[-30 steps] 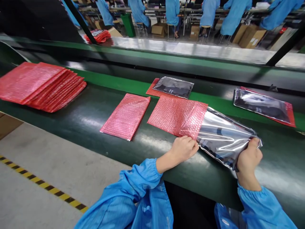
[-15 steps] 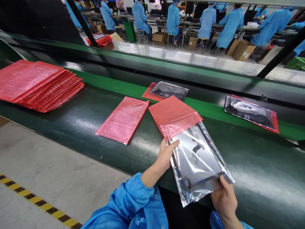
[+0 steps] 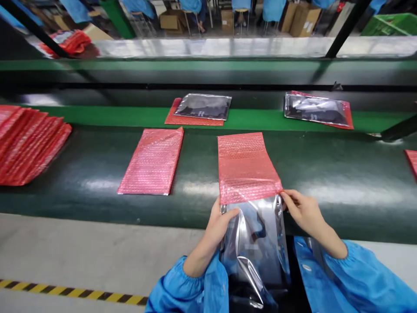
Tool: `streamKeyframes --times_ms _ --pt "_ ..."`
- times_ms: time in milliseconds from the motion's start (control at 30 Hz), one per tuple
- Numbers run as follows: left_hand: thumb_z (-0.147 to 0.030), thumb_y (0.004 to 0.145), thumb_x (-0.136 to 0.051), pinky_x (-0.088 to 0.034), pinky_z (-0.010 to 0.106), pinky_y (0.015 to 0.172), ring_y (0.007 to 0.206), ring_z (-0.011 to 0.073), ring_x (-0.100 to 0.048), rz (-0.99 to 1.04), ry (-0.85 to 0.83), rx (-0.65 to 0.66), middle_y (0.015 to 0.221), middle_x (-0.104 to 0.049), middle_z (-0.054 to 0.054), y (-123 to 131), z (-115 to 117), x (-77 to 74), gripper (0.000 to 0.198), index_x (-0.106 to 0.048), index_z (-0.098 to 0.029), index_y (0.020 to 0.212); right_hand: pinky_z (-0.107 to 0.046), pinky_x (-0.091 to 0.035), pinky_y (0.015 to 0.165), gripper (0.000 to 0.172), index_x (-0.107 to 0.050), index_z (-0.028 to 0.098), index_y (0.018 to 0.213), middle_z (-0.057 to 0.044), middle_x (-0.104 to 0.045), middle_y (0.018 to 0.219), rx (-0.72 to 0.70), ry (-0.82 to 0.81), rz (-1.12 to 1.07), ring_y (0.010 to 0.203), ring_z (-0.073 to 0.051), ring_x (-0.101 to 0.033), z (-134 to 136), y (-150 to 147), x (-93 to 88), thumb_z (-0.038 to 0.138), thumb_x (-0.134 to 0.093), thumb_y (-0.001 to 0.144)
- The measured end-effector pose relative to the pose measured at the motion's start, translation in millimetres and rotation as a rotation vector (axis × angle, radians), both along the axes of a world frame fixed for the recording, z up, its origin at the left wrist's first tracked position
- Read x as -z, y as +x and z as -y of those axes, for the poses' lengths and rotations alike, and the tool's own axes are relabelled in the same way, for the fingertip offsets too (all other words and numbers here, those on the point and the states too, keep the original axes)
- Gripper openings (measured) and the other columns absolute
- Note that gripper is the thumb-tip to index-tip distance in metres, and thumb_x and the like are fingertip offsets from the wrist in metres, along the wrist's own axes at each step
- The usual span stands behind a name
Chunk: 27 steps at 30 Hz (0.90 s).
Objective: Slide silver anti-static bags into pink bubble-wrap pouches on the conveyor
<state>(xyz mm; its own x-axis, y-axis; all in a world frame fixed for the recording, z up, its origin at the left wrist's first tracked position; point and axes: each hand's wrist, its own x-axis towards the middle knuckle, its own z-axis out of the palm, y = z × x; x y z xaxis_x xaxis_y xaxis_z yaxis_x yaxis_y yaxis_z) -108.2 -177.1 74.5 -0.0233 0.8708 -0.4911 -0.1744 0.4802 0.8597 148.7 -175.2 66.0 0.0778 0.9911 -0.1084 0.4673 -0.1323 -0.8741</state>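
A shiny silver anti-static bag with a flat dark item inside lies partly in a red bubble-wrap pouch. The pouch covers its far end; the near end hangs toward my body. My left hand grips the bag's left edge just below the pouch mouth, thumb on top. My right hand pinches the pouch's right corner at its mouth, beside the bag's right edge. To the left, a filled red bubble pouch lies flat on the dark green belt.
A stack of red bubble pouches lies at the left. On the far green strip are a silver-bagged item over a red pouch and another bagged item on red wrap. Black posts rise behind. Seated people in blue work beyond.
My right hand has moved from the bag's lower right corner up to the pouch's right corner. The bag and pouch have turned straighter toward me, and the camera view has tilted down.
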Motion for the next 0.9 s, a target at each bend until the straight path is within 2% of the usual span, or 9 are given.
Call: streamKeyframes --times_ms 133,233,300,367,467,567,633,767,900 --pt "-0.032 0.067 -0.076 -0.053 0.03 0.085 0.102 0.0235 -0.07 -0.051 0.003 -0.055 0.112 -0.075 0.006 -6 8 5.0 0.048 -0.067 -0.019 0.113 -0.035 -0.056 0.067 0.042 -0.072 0.022 0.093 -0.008 -0.072 0.075 -0.148 0.121 0.163 0.063 -0.023 -0.069 27 -7 2.8 0.056 -0.047 0.099" --pt "-0.04 0.08 -0.068 -0.052 0.029 0.089 0.106 0.0222 -0.068 -0.19 0.091 -0.039 0.114 -0.074 0.006 -11 10 7.8 0.036 -0.067 -0.021 0.11 -0.033 -0.054 0.063 0.045 -0.069 0.024 0.094 -0.006 -0.069 0.071 -0.168 0.061 0.121 0.059 -0.022 -0.066 44 -13 1.7 0.058 -0.042 0.102" --pt "-0.044 0.093 -0.055 -0.052 0.028 0.089 0.104 0.0208 -0.067 -0.323 0.176 -0.003 0.11 -0.074 0.006 -15 10 8.0 0.03 -0.066 -0.022 0.109 -0.033 -0.052 0.06 0.047 -0.065 0.024 0.094 -0.003 -0.065 0.063 -0.161 -0.015 0.068 0.054 -0.021 -0.063 52 -17 2.0 0.062 -0.039 0.103" --pt "-0.044 0.101 -0.041 -0.05 0.028 0.081 0.093 0.02 -0.068 -0.454 0.234 0.095 0.096 -0.074 0.006 -21 13 6.6 0.035 -0.066 -0.021 0.11 -0.033 -0.05 0.058 0.048 -0.061 0.025 0.091 0.0 -0.062 0.057 -0.169 -0.093 0.017 0.049 -0.02 -0.06 60 -20 3.9 0.065 -0.037 0.103" --pt "-0.037 0.105 -0.032 -0.042 0.028 0.067 0.07 0.0194 -0.064 -0.72 0.254 0.327 0.074 -0.068 0.003 -32 19 2.9 0.038 -0.066 -0.02 0.1 -0.032 -0.048 0.058 0.046 -0.053 0.026 0.085 0.001 -0.059 0.053 -0.2 -0.183 -0.01 0.046 -0.02 -0.058 71 -21 8.8 0.063 -0.034 0.105" --pt "-0.028 0.102 -0.033 -0.034 0.03 0.062 0.062 0.0205 -0.062 -1.022 0.256 0.529 0.069 -0.067 0.005 -43 26 0.0 0.034 -0.063 -0.021 0.085 -0.033 -0.046 0.059 0.04 -0.05 0.027 0.085 0.002 -0.057 0.053 -0.262 -0.221 0.021 0.048 -0.021 -0.06 82 -21 12.0 0.054 -0.03 0.106" --pt "-0.026 0.099 -0.035 -0.031 0.031 0.06 0.062 0.0222 -0.063 -1.148 0.271 0.639 0.069 -0.068 0.007 -49 32 -0.8 0.033 -0.062 -0.022 0.08 -0.032 -0.044 0.058 0.035 -0.047 0.027 0.084 0.002 -0.056 0.055 -0.316 -0.231 0.052 0.049 -0.021 -0.06 89 -20 12.1 0.048 -0.03 0.106" --pt "-0.027 0.093 -0.039 -0.029 0.035 0.058 0.059 0.0249 -0.063 -1.213 0.313 0.832 0.064 -0.068 0.008 -62 54 -2.8 0.031 -0.062 -0.023 0.071 -0.031 -0.041 0.055 0.03 -0.046 0.026 0.084 -0.001 -0.059 0.064 -0.449 -0.257 0.055 0.051 -0.019 -0.058 111 -18 10.3 0.04 -0.031 0.106" --pt "-0.025 0.087 -0.042 -0.026 0.037 0.057 0.051 0.0231 -0.056 -1.131 0.342 0.991 0.057 -0.064 0.007 -76 72 -14.3 0.03 -0.055 -0.025 0.061 -0.03 -0.04 0.056 0.033 -0.052 0.025 0.084 -0.002 -0.061 0.067 -0.551 -0.273 0.038 0.056 -0.019 -0.058 128 -14 7.5 0.04 -0.034 0.107"
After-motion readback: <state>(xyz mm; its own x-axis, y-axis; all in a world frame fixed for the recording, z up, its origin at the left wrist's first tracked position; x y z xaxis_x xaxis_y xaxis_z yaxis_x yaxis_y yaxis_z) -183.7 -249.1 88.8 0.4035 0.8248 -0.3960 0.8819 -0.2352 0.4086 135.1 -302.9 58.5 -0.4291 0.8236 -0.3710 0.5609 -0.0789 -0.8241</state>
